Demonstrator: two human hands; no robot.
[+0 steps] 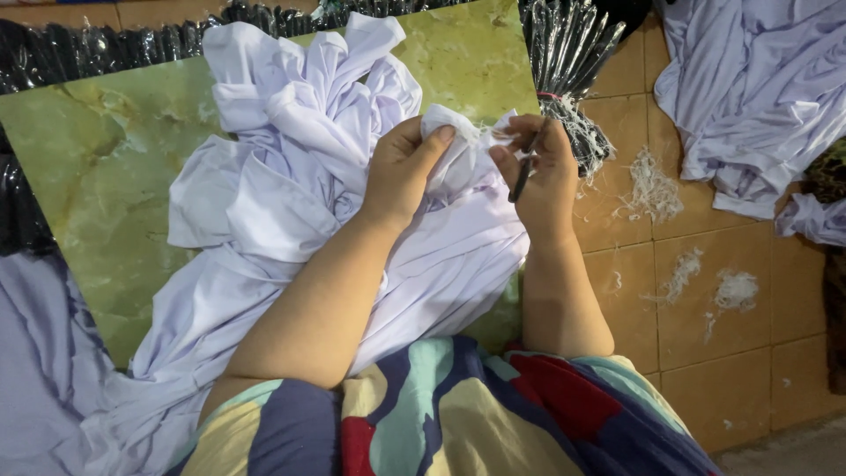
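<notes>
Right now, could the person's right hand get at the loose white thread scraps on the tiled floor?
Probably yes: the thread scraps lie uncovered just beside the right hand, with nothing between, though it holds a small dark tool.

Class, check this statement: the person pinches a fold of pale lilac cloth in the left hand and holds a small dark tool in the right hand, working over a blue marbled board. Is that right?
Not quite. The board is green and marbled, not blue, as the head view shows. The rest stands: the left hand pinches a fold of the pale lilac cloth, and the right hand holds a small dark tool.
</notes>
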